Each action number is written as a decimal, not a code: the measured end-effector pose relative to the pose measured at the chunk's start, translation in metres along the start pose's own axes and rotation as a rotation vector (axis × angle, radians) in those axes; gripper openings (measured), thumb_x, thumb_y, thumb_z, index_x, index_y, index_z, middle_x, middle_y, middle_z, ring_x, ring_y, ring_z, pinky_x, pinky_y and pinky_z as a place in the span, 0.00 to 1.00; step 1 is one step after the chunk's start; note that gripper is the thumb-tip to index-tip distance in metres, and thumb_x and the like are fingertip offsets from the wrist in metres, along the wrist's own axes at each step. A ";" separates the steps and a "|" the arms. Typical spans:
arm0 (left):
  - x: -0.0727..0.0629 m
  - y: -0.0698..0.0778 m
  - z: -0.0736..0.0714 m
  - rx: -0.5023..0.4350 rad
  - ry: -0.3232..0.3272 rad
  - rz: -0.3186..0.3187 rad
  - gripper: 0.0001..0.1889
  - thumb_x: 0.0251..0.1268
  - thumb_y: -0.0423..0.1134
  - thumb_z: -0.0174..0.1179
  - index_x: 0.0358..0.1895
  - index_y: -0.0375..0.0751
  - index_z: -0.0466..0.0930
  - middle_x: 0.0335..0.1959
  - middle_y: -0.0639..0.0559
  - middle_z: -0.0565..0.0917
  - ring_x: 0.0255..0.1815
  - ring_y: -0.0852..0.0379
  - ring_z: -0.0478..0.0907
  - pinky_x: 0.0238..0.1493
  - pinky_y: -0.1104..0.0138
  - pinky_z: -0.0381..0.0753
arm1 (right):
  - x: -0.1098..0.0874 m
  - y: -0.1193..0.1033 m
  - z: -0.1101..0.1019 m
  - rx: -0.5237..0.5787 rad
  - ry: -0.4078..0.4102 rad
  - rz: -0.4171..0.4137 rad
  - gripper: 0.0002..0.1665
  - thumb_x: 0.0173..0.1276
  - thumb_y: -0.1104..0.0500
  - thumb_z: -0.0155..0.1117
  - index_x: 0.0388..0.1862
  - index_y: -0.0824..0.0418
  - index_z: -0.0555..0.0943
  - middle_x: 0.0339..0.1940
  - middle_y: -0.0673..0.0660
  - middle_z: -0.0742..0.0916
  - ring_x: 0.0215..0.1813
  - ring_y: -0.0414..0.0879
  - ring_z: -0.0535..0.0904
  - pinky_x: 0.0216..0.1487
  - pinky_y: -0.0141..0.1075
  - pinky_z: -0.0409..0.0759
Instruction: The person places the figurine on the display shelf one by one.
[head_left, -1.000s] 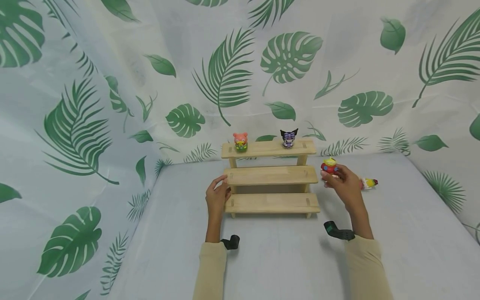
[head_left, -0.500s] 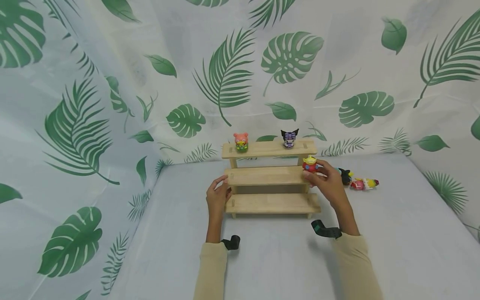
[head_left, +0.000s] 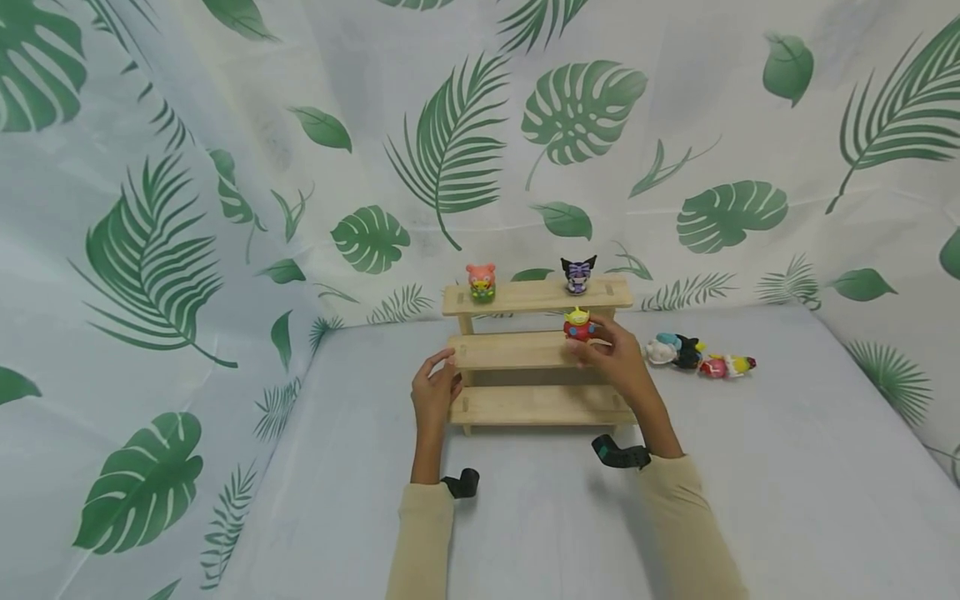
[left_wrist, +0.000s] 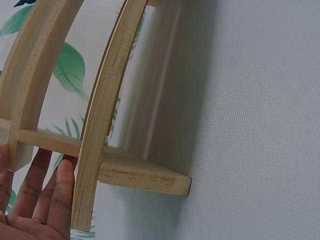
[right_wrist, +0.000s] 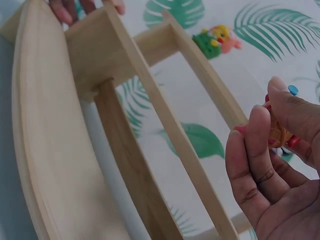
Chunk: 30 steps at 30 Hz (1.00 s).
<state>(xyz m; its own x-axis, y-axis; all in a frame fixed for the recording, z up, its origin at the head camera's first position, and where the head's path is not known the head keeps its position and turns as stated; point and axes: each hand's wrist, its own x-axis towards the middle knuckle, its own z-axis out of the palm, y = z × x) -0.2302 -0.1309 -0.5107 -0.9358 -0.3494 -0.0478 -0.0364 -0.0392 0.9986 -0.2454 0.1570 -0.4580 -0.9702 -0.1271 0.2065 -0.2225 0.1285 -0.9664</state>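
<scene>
A three-tier wooden display shelf (head_left: 542,406) stands on the white-covered table. My left hand (head_left: 435,398) holds its left end at the middle tier; in the left wrist view the fingers (left_wrist: 61,200) lie along the side support. My right hand (head_left: 618,358) pinches a small red figurine (head_left: 578,325) with a yellow top, over the right part of the middle tier. Whether its base touches the board cannot be told. In the right wrist view my fingers cover most of the figurine (right_wrist: 278,132). On the top tier sit a pink-and-green figurine (head_left: 482,284) and a black-and-purple figurine (head_left: 577,276).
To the right of the shelf, several figurines lie on the table: a white-and-blue one (head_left: 662,350), a black one (head_left: 686,352), and red-and-yellow ones (head_left: 726,366) beside it. A white leaf-print cloth (head_left: 465,125) hangs behind the shelf and along the sides.
My right hand has carried the red figurine leftward, from beside the shelf to over the middle tier. The figurines lying on the right have come into view. My left hand stays put.
</scene>
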 end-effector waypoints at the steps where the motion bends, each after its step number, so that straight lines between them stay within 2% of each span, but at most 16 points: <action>1: 0.000 0.000 0.000 0.001 0.001 0.003 0.14 0.67 0.51 0.63 0.51 0.51 0.84 0.39 0.42 0.88 0.36 0.54 0.86 0.39 0.64 0.88 | 0.002 0.000 0.003 0.009 -0.010 0.004 0.30 0.68 0.64 0.65 0.67 0.68 0.68 0.48 0.62 0.82 0.33 0.41 0.87 0.35 0.35 0.88; 6: 0.000 0.000 0.000 -0.003 -0.001 0.020 0.13 0.67 0.49 0.63 0.50 0.51 0.84 0.40 0.42 0.88 0.37 0.53 0.86 0.38 0.64 0.89 | 0.009 -0.001 0.016 0.009 -0.047 0.031 0.32 0.68 0.64 0.65 0.69 0.69 0.66 0.54 0.75 0.80 0.37 0.40 0.87 0.37 0.33 0.88; 7: -0.002 0.004 0.000 -0.002 -0.006 0.013 0.13 0.68 0.48 0.62 0.50 0.49 0.84 0.41 0.41 0.88 0.38 0.51 0.87 0.40 0.62 0.89 | 0.010 -0.001 0.018 0.009 -0.055 0.035 0.32 0.69 0.64 0.64 0.69 0.69 0.66 0.55 0.75 0.79 0.38 0.42 0.87 0.38 0.33 0.88; 13: 0.000 0.004 -0.001 -0.002 -0.021 0.001 0.17 0.68 0.49 0.61 0.55 0.46 0.82 0.46 0.38 0.87 0.45 0.43 0.86 0.47 0.53 0.87 | 0.017 0.000 0.032 0.022 -0.103 0.006 0.31 0.67 0.68 0.64 0.67 0.70 0.67 0.54 0.76 0.79 0.41 0.50 0.88 0.39 0.37 0.88; 14: 0.002 -0.001 -0.001 -0.004 -0.018 0.008 0.17 0.68 0.50 0.61 0.55 0.47 0.83 0.45 0.39 0.87 0.45 0.44 0.86 0.46 0.54 0.87 | 0.019 0.000 0.035 0.027 -0.111 -0.007 0.31 0.67 0.69 0.64 0.67 0.71 0.67 0.54 0.77 0.79 0.40 0.50 0.88 0.39 0.37 0.88; 17: 0.002 0.000 -0.001 -0.003 -0.011 0.012 0.15 0.67 0.50 0.62 0.52 0.49 0.84 0.43 0.41 0.88 0.41 0.48 0.87 0.42 0.60 0.88 | 0.021 -0.002 0.043 0.025 -0.131 -0.035 0.31 0.66 0.72 0.63 0.67 0.72 0.67 0.54 0.77 0.79 0.42 0.56 0.87 0.38 0.37 0.88; 23: 0.001 0.000 -0.001 -0.006 -0.009 0.013 0.13 0.67 0.48 0.63 0.50 0.50 0.84 0.40 0.43 0.88 0.37 0.54 0.86 0.38 0.64 0.89 | 0.025 -0.003 0.057 -0.002 -0.165 -0.052 0.30 0.65 0.72 0.64 0.65 0.72 0.68 0.54 0.76 0.79 0.45 0.64 0.86 0.39 0.35 0.88; 27: 0.001 0.001 -0.001 -0.006 -0.003 0.007 0.12 0.67 0.48 0.62 0.50 0.51 0.84 0.41 0.43 0.88 0.38 0.54 0.86 0.38 0.64 0.88 | 0.028 -0.005 0.067 -0.033 -0.169 -0.057 0.29 0.65 0.70 0.65 0.64 0.72 0.69 0.53 0.76 0.80 0.47 0.66 0.85 0.39 0.35 0.88; 30: 0.001 0.002 0.000 -0.005 0.002 -0.001 0.12 0.67 0.47 0.62 0.50 0.52 0.84 0.41 0.43 0.88 0.38 0.53 0.87 0.38 0.65 0.88 | 0.030 -0.007 0.073 -0.075 -0.161 -0.071 0.29 0.65 0.70 0.66 0.63 0.71 0.70 0.54 0.74 0.81 0.47 0.64 0.85 0.38 0.33 0.88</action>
<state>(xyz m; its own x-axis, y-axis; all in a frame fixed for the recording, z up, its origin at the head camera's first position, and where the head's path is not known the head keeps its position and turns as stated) -0.2308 -0.1313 -0.5089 -0.9352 -0.3508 -0.0491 -0.0358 -0.0441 0.9984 -0.2654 0.0800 -0.4560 -0.9252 -0.2930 0.2410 -0.3023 0.1855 -0.9350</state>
